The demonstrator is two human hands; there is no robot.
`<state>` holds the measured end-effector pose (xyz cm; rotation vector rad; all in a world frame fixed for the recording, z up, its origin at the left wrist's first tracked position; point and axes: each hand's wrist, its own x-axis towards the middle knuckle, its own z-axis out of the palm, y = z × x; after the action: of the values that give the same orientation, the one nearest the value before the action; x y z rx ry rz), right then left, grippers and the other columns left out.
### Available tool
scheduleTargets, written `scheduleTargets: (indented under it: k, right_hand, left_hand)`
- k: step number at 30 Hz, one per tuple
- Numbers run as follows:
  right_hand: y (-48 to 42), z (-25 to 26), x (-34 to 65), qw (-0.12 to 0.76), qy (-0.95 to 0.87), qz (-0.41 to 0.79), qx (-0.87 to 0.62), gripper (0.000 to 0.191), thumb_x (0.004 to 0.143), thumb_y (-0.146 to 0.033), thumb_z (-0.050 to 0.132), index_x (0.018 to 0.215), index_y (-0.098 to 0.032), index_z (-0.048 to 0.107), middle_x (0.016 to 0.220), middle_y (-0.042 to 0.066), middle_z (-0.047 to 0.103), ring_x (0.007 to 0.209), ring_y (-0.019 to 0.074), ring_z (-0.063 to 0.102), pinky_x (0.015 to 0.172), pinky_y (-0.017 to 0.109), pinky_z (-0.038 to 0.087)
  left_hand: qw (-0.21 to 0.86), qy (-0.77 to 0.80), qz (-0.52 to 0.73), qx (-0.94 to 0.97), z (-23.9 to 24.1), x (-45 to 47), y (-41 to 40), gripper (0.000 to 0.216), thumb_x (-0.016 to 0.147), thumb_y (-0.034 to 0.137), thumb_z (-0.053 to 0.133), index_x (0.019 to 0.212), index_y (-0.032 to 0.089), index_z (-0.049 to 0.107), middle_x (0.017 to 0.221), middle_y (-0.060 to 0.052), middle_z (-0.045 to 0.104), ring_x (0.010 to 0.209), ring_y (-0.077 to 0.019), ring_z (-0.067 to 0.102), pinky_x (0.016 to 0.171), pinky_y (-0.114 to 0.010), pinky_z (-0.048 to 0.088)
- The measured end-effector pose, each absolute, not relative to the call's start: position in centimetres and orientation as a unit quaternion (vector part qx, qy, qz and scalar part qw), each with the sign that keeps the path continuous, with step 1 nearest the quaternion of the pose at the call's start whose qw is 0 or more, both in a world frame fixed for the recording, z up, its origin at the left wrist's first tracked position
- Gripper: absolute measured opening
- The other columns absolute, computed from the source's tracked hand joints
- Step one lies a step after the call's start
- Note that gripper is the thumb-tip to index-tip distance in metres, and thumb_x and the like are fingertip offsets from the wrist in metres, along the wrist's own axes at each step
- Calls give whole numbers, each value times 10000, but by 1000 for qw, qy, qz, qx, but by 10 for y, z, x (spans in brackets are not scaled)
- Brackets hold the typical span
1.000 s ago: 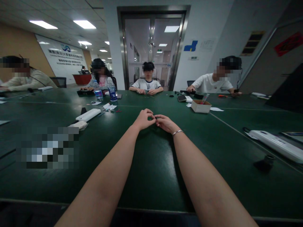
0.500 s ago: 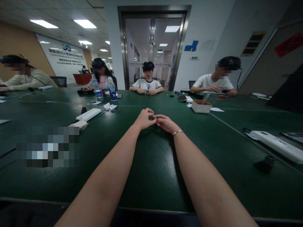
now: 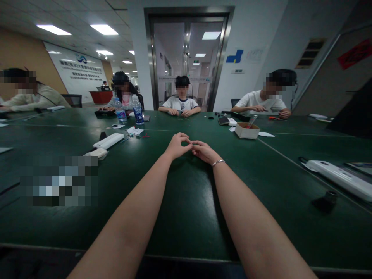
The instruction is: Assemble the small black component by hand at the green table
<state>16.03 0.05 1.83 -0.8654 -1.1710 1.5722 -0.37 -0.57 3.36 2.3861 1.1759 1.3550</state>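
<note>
My left hand (image 3: 178,145) and my right hand (image 3: 204,151) meet fingertip to fingertip over the middle of the dark green table (image 3: 188,217). The left thumb and forefinger curl together in a pinch. Opposite them, the right thumb and fingers are also drawn together. Whatever lies between the fingertips is too small to make out. A silver bangle (image 3: 219,162) circles my right wrist.
Left of my hands lie a white oblong device (image 3: 109,141) and paper scraps (image 3: 135,131). Two bottles (image 3: 137,110) stand farther back. At right are an open box (image 3: 247,131), another white device (image 3: 340,178) and a small black object (image 3: 327,201). Several people sit around the table.
My hands stay almost in place, with a slight shift of the left fingers. At the far right, a co-worker's hands have moved a little apart.
</note>
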Motion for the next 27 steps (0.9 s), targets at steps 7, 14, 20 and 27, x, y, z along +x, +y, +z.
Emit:
scheduleTargets:
  k: [7,14,20,27]
  right_hand:
    - [-3,22,161,499,-442,652,-360,153,747,-22,587,820,-156,601,629,-11,583,482,68,544,465,179,482]
    - [-4,22,160,499,-446,653,-356,159,760,-11,601,835,-151,596,728,33,639,530,88,595,533,219,530]
    - [-6,24,159,483,-459,654,-358,109,790,-43,597,820,-146,585,669,16,628,503,91,599,509,209,529]
    - [-5,22,158,480,-469,646,-363,44,820,-112,608,789,-125,581,629,46,630,509,93,589,506,199,525]
  left_hand:
    - [274,504,455,682,9,-15,11,274,826,401,511,925,165,607,916,-67,628,849,-168,581,818,-318,449]
    - [363,458,429,689,3,-12,14,291,843,395,470,823,143,615,658,-31,628,613,-138,564,661,-279,453]
    - [381,438,472,663,7,-12,11,120,741,230,609,817,140,636,760,-43,668,725,-137,606,778,-291,468]
    - [378,426,476,670,9,-12,6,220,721,325,645,824,131,635,769,-45,656,710,-141,588,763,-313,466]
